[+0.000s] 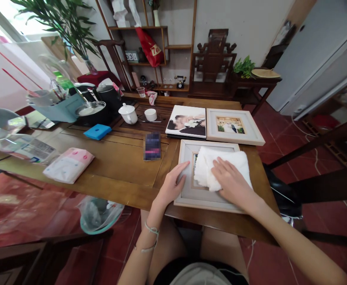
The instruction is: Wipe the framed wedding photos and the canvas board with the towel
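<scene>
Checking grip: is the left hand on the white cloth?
No: the left hand rests on the left border of the picture frame; the right hand lies on the white cloth.

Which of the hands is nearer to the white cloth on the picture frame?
Right. The right hand lies flat on the white cloth; the left hand rests on the left border of the picture frame, beside the cloth.

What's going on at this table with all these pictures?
A seated person has a framed picture lying flat at the near edge of a wooden table. The left hand rests on the frame's left side, and the right hand lies flat on a white cloth spread over the picture. Just beyond lie a photo print and a second frame, side by side. A phone and a teapot sit further left.
</scene>
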